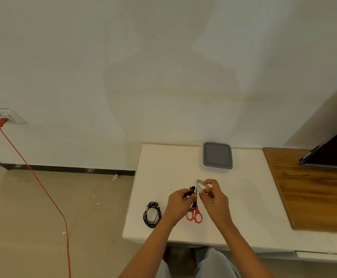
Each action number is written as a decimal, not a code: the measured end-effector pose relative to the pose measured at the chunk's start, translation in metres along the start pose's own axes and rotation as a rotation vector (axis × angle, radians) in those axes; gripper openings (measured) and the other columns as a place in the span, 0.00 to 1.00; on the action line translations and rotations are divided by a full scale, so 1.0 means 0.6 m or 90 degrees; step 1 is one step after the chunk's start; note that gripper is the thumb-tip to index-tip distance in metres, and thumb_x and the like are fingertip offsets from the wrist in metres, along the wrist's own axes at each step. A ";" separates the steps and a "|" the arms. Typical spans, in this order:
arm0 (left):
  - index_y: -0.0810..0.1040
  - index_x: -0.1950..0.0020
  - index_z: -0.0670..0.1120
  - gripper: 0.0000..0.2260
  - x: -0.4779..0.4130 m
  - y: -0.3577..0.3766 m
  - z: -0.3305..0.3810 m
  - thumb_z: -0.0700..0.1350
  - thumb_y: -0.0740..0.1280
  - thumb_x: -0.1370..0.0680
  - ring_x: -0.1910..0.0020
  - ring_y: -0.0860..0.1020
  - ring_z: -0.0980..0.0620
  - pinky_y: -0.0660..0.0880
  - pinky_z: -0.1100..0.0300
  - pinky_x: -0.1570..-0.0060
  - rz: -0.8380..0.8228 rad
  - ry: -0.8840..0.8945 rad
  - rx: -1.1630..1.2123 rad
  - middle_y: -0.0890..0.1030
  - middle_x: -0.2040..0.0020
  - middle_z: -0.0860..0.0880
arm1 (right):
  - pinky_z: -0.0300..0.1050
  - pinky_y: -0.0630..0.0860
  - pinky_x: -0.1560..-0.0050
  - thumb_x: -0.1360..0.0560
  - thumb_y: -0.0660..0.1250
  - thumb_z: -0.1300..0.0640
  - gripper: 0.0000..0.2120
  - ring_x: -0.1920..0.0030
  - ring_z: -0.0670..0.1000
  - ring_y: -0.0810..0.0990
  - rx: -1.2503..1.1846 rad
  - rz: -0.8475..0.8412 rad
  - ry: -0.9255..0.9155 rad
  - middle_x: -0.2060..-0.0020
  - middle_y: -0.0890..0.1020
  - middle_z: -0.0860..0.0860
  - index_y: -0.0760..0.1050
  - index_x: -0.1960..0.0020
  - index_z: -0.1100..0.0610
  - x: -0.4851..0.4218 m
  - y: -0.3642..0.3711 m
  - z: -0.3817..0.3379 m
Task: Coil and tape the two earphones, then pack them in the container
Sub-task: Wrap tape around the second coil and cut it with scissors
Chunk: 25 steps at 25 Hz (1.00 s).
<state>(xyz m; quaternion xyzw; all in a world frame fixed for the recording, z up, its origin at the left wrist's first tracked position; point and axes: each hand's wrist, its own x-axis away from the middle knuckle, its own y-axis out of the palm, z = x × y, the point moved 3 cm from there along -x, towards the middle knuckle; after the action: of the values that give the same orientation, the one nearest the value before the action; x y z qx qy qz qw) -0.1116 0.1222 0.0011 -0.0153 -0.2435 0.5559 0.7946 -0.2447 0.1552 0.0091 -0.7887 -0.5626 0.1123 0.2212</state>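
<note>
Head view: left hand point(180, 201) holds coiled earphone point(191, 191) lengthwise toward wall point(163, 77)

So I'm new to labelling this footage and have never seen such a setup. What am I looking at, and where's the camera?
There's no machine here. One camera worn on a person's head looks down at their two bare hands. The left hand grips a black earphone bundle. The right hand pinches a strip of clear tape next to it. On the white table lie a second coiled earphone, red scissors and a grey-lidded container.
</note>
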 end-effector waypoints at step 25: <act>0.62 0.72 0.45 0.21 0.029 -0.030 0.038 0.48 0.64 0.22 0.73 0.63 0.54 0.58 0.63 0.74 0.138 -0.205 0.070 0.64 0.74 0.50 | 0.25 0.74 0.56 0.24 0.67 0.60 0.07 0.52 0.37 0.79 -0.039 -0.019 -0.054 0.57 0.82 0.40 0.78 0.53 0.48 0.019 -0.044 -0.031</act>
<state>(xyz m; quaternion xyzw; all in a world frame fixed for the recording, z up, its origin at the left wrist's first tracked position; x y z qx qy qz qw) -0.1002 0.1251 0.0330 0.0909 -0.3339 0.6460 0.6804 -0.2549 0.1686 0.0390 -0.7813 -0.5862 0.1250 0.1743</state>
